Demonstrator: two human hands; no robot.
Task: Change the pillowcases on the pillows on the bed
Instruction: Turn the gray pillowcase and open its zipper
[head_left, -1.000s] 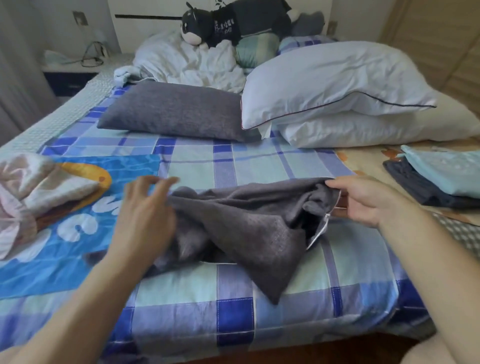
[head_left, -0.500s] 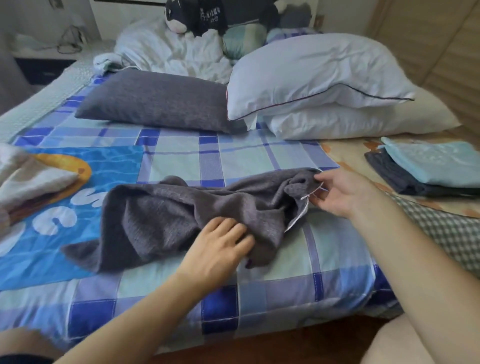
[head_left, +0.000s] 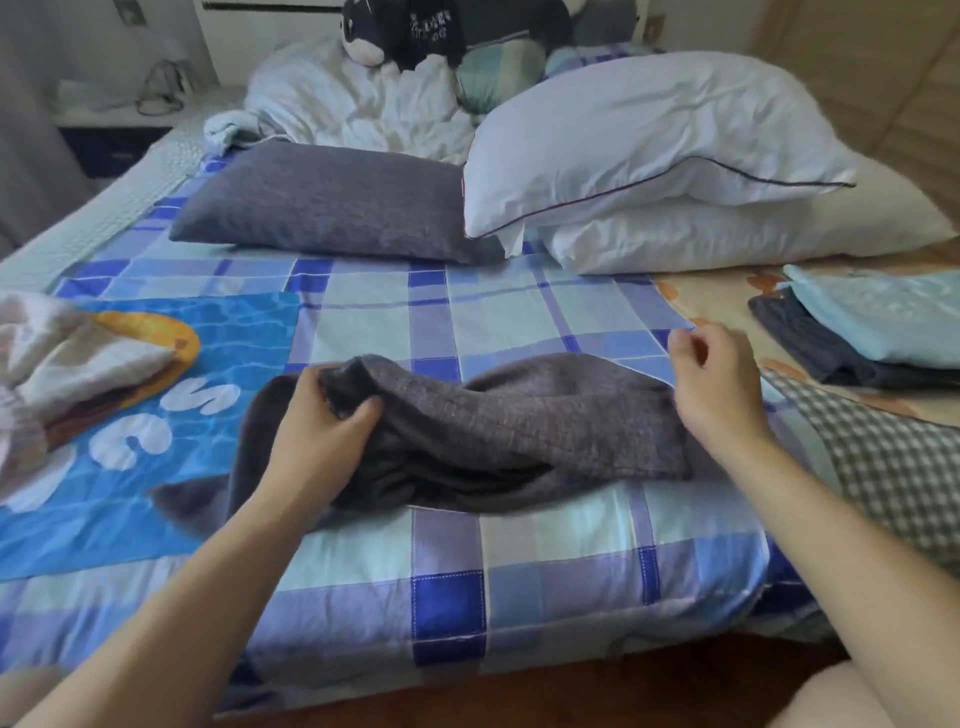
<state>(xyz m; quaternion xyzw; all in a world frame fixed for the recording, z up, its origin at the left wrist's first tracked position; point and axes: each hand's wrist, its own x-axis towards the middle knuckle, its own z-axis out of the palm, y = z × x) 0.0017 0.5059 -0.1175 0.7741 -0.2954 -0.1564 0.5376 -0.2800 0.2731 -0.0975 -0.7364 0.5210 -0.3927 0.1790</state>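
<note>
Pillowcase (head_left: 519, 415) crumpled on bed (head_left: 447, 597), off its pillow.
Left hand (head_left: 317, 431) gripping one bunched end; right hand (head_left: 717, 384) loosely curled, holding nothing. Risk: one-handed pull twisting fabric further.

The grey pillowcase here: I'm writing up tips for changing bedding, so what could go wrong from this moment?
1. Only the left hand grips the crumpled grey pillowcase; the right hand hovers loosely at its other end, so the twisted cloth may stay bunched and its opening be hard to find.
2. The pillowcase lies near the edge of the bed; a careless tug could probably slide it off onto the floor.
</note>
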